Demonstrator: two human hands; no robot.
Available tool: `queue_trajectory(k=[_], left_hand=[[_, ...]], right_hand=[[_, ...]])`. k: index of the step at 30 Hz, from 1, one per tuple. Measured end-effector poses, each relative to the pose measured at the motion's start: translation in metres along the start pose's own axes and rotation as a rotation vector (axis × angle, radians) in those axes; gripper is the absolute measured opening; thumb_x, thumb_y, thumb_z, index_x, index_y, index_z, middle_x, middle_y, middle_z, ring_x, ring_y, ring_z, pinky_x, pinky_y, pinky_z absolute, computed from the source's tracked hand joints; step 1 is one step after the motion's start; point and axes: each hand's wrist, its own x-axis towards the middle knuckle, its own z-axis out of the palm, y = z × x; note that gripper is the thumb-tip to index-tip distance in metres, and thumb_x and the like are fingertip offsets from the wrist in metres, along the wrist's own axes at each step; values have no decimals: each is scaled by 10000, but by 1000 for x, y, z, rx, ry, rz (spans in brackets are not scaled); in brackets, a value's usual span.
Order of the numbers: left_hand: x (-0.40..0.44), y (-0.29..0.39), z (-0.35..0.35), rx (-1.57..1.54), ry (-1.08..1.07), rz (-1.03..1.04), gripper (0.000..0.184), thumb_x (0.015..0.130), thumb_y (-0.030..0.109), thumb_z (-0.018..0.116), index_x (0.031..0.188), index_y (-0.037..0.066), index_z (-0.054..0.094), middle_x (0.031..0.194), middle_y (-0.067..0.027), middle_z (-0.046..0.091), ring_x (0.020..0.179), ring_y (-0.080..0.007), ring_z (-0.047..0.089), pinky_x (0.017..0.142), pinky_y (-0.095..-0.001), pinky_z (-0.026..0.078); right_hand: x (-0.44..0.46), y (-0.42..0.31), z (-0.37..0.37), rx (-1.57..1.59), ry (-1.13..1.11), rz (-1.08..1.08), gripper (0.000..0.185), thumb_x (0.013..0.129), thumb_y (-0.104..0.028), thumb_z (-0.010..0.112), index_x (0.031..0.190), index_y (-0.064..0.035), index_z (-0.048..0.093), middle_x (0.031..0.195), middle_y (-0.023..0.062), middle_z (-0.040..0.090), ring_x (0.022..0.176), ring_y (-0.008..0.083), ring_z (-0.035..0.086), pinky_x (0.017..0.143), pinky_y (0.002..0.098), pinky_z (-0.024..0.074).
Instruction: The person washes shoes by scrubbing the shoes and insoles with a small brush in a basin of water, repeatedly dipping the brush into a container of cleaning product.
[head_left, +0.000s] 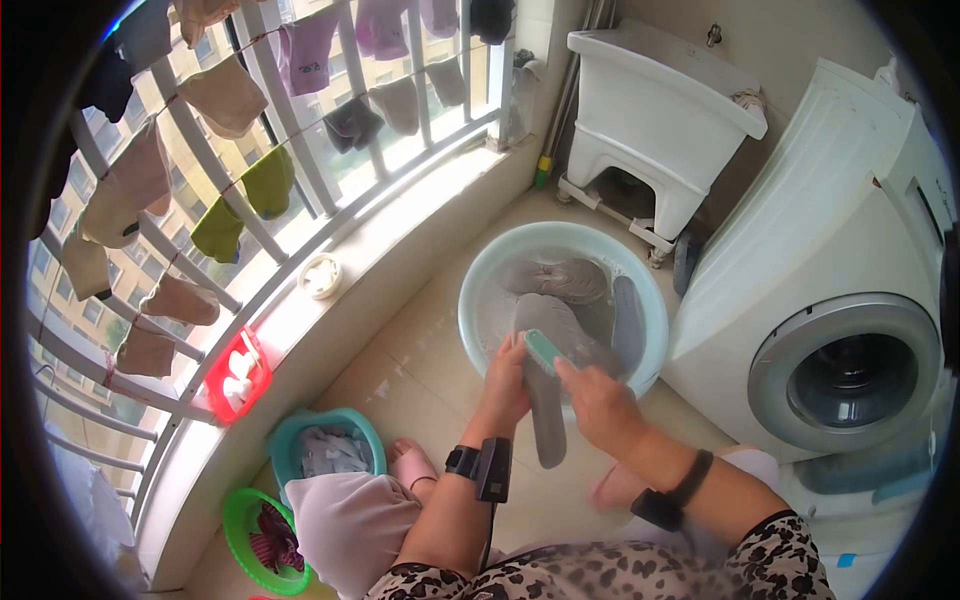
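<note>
Over the near rim of a light blue basin [479,345], my left hand [507,380] is closed on a long grey insole [547,420], which hangs down between my hands. My right hand [597,403] grips a green brush [543,350], held against the upper part of the insole. Cloudy water fills the basin. In it lie a grey shoe [570,280], a second grey shoe [555,318] just beyond my hands, and another dark grey insole [627,325] along the right side.
A washing machine [720,330] stands right, a white sink [650,100] behind. Socks [225,98] hang on window bars at left. A red basket [240,378] is on the ledge; a teal tub [375,440] and green basin [235,520] stand below.
</note>
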Motion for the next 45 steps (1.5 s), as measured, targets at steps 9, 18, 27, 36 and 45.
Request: queue_trajectory(k=[9, 18, 27, 36, 45], left_hand=[[1, -6, -8, -183, 35, -31, 365, 1008, 295, 362, 1241, 34, 466, 1134, -110, 571, 1030, -232, 568, 926, -376, 466], [14, -16, -5, -303, 129, -120, 362, 1006, 296, 366, 1224, 29, 475, 1176, -134, 546, 1035, -248, 559, 971, -391, 440], [57, -28, 16, 178, 10, 121, 483, 1004, 375, 341, 1413, 120, 367, 1379, -33, 456, 1249, -207, 438, 987, -357, 397], [89, -48, -45, 873, -95, 424, 679, 960, 474, 417, 1432, 5, 281, 1435, -161, 365, 1336, -265, 317, 1068, -335, 274], [50, 21, -77, 130, -523, -379, 538, 855, 323, 633, 1280, 23, 494, 1137, -66, 584, 1002, -132, 565, 888, -270, 446]], right_hand=[[-2, 1, 38, 37, -21, -54, 337, 862, -62, 507, 1190, -16, 569, 746, 230, 597, 705, 400, 594, 613, 468, 470], [9, -4, 42, 81, 21, -142, 393, 839, -31, 521, 1224, 45, 534, 756, 242, 595, 697, 411, 574, 641, 463, 462], [63, -3, 5, 573, -45, 698, 505, 901, -205, 550, 1339, 5, 415, 881, 72, 617, 669, 141, 576, 573, 292, 466], [75, 44, 39, 1060, 146, 926, 219, 771, -150, 548, 971, -81, 492, 836, 50, 563, 578, 137, 554, 331, 235, 327], [108, 48, 42, 1281, 387, 1001, 141, 784, -154, 545, 901, -80, 520, 793, 22, 565, 544, 135, 544, 427, 262, 411]])
